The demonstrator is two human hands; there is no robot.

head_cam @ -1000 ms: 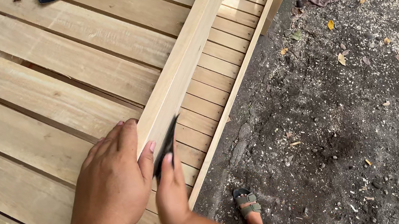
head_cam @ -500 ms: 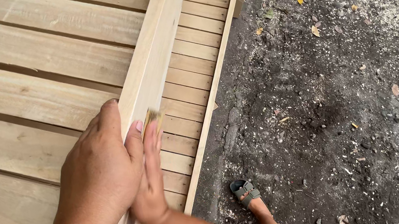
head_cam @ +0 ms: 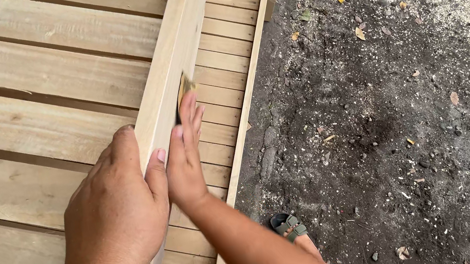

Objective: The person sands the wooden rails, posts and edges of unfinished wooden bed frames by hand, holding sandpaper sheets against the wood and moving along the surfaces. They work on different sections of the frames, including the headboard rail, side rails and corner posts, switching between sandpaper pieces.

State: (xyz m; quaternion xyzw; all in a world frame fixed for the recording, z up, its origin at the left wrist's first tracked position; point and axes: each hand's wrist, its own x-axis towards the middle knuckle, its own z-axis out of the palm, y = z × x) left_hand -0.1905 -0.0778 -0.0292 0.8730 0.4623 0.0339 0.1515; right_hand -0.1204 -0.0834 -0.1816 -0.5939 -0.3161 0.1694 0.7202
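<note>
A long pale wooden board (head_cam: 175,40) stands on edge and runs diagonally across a slatted wooden frame (head_cam: 23,123). My left hand (head_cam: 115,215) rests on the board's top edge, fingers curled over it. My right hand (head_cam: 184,153) lies flat against the board's right face and presses a small piece of sandpaper (head_cam: 183,88) to the wood; only the paper's tip shows past my fingertips.
A thinner rail (head_cam: 252,84) borders the frame on the right, with short slats (head_cam: 216,58) between it and the board. Beyond lies dark soil (head_cam: 387,125) strewn with dry leaves and wood chips. My sandalled foot (head_cam: 293,230) stands by the rail.
My right hand has slid forward along the board's side with the sandpaper, now flat against the wood. The view has moved closer; my left hand keeps its hold on the top edge.
</note>
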